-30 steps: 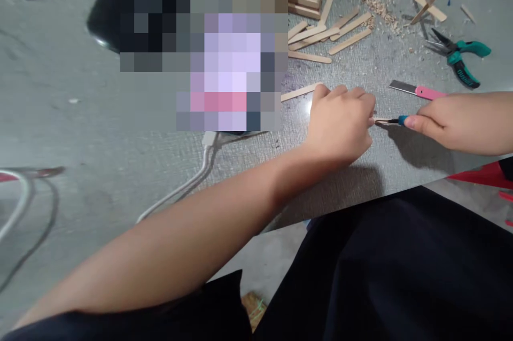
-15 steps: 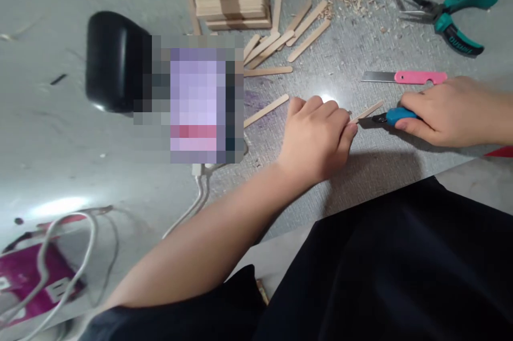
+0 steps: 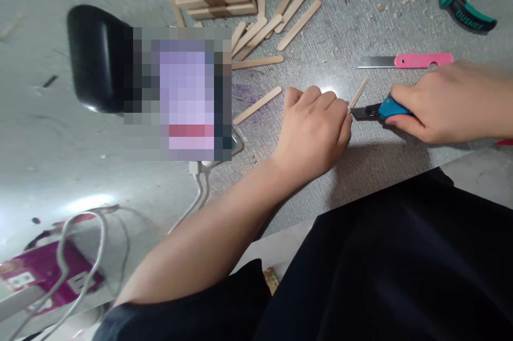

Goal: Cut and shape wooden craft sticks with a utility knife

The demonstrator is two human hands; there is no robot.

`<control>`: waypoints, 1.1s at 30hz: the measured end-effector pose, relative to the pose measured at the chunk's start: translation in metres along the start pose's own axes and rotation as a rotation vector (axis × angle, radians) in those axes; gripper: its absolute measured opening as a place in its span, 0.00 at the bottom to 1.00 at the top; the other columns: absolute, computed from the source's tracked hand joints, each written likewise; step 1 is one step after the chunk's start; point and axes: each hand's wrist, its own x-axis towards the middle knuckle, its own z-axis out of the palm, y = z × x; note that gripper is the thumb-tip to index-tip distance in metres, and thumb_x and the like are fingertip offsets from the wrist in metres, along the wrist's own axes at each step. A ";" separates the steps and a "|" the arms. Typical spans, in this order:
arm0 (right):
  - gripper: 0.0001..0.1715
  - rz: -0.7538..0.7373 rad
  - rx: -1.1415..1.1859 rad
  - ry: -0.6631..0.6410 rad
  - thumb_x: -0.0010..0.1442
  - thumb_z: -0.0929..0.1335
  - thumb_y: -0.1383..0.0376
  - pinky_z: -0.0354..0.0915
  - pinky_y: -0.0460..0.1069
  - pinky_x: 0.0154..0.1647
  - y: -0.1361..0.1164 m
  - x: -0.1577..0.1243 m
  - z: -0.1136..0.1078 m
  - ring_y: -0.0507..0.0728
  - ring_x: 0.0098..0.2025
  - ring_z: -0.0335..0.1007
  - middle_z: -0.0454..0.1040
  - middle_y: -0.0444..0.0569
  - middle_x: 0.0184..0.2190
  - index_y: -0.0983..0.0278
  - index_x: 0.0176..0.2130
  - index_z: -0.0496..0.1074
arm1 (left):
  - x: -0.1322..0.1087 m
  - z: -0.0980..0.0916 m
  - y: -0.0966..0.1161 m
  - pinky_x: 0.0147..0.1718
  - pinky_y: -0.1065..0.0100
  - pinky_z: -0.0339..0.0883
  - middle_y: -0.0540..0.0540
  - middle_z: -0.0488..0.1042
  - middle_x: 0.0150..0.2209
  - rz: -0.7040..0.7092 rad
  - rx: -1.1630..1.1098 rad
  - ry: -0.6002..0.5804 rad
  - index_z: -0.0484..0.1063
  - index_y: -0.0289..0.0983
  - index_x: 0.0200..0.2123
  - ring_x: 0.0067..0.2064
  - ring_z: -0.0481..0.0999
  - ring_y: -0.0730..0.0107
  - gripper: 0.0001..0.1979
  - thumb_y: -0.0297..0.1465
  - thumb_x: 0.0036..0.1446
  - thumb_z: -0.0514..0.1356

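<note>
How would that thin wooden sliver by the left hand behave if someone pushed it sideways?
The thin wooden sliver is probably very light, being so narrow. It sticks out straight beside the left hand without drooping, so it's likely stiff rather than floppy. Its slimness suggests it could snap under a firm push.
</note>
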 end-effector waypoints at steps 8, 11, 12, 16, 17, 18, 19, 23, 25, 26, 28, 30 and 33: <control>0.37 0.080 0.084 0.064 0.79 0.61 0.37 0.63 0.60 0.41 -0.014 -0.006 0.014 0.74 0.42 0.81 0.84 0.61 0.36 0.61 0.61 0.80 | -0.004 0.005 0.004 0.49 0.45 0.62 0.35 0.81 0.44 -0.014 0.050 0.017 0.72 0.42 0.40 0.49 0.78 0.40 0.14 0.34 0.81 0.52; 0.35 0.070 0.150 0.099 0.79 0.63 0.39 0.63 0.60 0.43 -0.017 -0.008 0.016 0.74 0.44 0.82 0.85 0.62 0.39 0.61 0.62 0.80 | -0.006 0.005 0.003 0.47 0.47 0.61 0.36 0.81 0.43 0.008 0.091 0.027 0.71 0.42 0.40 0.48 0.78 0.42 0.13 0.34 0.81 0.53; 0.35 0.059 0.163 0.113 0.80 0.63 0.40 0.63 0.60 0.43 -0.017 -0.009 0.017 0.74 0.45 0.82 0.85 0.62 0.39 0.61 0.62 0.79 | -0.006 0.005 0.003 0.46 0.47 0.61 0.36 0.81 0.43 0.019 0.106 0.033 0.71 0.43 0.40 0.48 0.78 0.43 0.13 0.34 0.81 0.53; 0.37 0.038 0.121 0.147 0.81 0.60 0.40 0.62 0.60 0.42 -0.017 -0.009 0.025 0.75 0.45 0.83 0.87 0.64 0.41 0.63 0.64 0.79 | -0.008 0.008 0.000 0.46 0.49 0.62 0.36 0.81 0.44 0.053 0.140 0.041 0.71 0.43 0.41 0.47 0.78 0.44 0.12 0.34 0.81 0.53; 0.39 0.038 0.116 0.156 0.81 0.59 0.39 0.62 0.59 0.42 -0.017 -0.009 0.028 0.75 0.45 0.83 0.87 0.64 0.42 0.63 0.64 0.79 | -0.009 0.008 0.000 0.46 0.49 0.61 0.36 0.81 0.44 0.060 0.146 0.036 0.71 0.42 0.41 0.47 0.78 0.43 0.12 0.34 0.81 0.53; 0.40 0.037 0.115 0.167 0.81 0.59 0.37 0.63 0.59 0.42 -0.017 -0.008 0.031 0.75 0.45 0.83 0.87 0.63 0.42 0.62 0.64 0.79 | -0.009 0.008 0.000 0.46 0.49 0.61 0.36 0.81 0.44 0.069 0.153 0.029 0.71 0.42 0.41 0.47 0.78 0.43 0.13 0.34 0.81 0.53; 0.41 0.033 0.114 0.181 0.81 0.58 0.36 0.63 0.59 0.43 -0.016 -0.007 0.034 0.74 0.45 0.83 0.87 0.63 0.42 0.62 0.65 0.79 | -0.010 0.007 0.000 0.46 0.49 0.61 0.35 0.81 0.44 0.081 0.158 0.021 0.71 0.42 0.41 0.47 0.78 0.43 0.13 0.34 0.82 0.52; 0.42 0.041 0.083 0.164 0.80 0.58 0.33 0.62 0.59 0.42 -0.007 -0.011 0.040 0.74 0.43 0.82 0.86 0.60 0.41 0.60 0.64 0.78 | -0.012 0.003 0.005 0.44 0.50 0.58 0.37 0.82 0.41 0.118 0.119 0.012 0.71 0.41 0.40 0.44 0.78 0.47 0.16 0.35 0.83 0.50; 0.42 0.059 0.081 0.099 0.79 0.58 0.32 0.61 0.59 0.40 -0.001 -0.017 0.036 0.72 0.40 0.81 0.84 0.58 0.38 0.58 0.61 0.79 | -0.013 0.000 0.009 0.43 0.51 0.56 0.40 0.81 0.37 0.112 0.046 0.020 0.70 0.42 0.37 0.41 0.77 0.50 0.19 0.36 0.84 0.48; 0.41 0.063 0.092 0.064 0.79 0.57 0.32 0.60 0.59 0.39 0.002 -0.020 0.032 0.70 0.39 0.79 0.84 0.57 0.37 0.58 0.57 0.80 | -0.014 -0.002 0.011 0.42 0.51 0.55 0.41 0.80 0.35 0.101 0.003 0.024 0.70 0.42 0.36 0.39 0.76 0.52 0.20 0.36 0.84 0.48; 0.39 0.076 0.114 -0.007 0.80 0.57 0.32 0.59 0.59 0.38 0.005 -0.026 0.021 0.67 0.35 0.76 0.82 0.56 0.37 0.57 0.50 0.79 | -0.014 -0.004 0.015 0.42 0.52 0.55 0.44 0.77 0.32 0.065 -0.068 0.033 0.68 0.42 0.34 0.38 0.75 0.55 0.20 0.35 0.82 0.50; 0.39 0.118 0.119 -0.091 0.81 0.57 0.33 0.59 0.59 0.37 0.007 -0.028 0.009 0.63 0.31 0.72 0.80 0.54 0.34 0.57 0.44 0.78 | -0.015 -0.005 0.018 0.42 0.52 0.55 0.45 0.76 0.30 0.007 -0.090 0.042 0.67 0.42 0.31 0.38 0.75 0.56 0.19 0.35 0.80 0.52; 0.39 0.184 0.128 -0.200 0.83 0.59 0.34 0.58 0.58 0.35 0.011 -0.022 -0.005 0.59 0.26 0.68 0.76 0.51 0.27 0.58 0.38 0.77 | -0.016 -0.005 0.020 0.43 0.52 0.56 0.46 0.77 0.30 -0.068 -0.086 0.072 0.68 0.42 0.31 0.38 0.77 0.57 0.18 0.35 0.78 0.57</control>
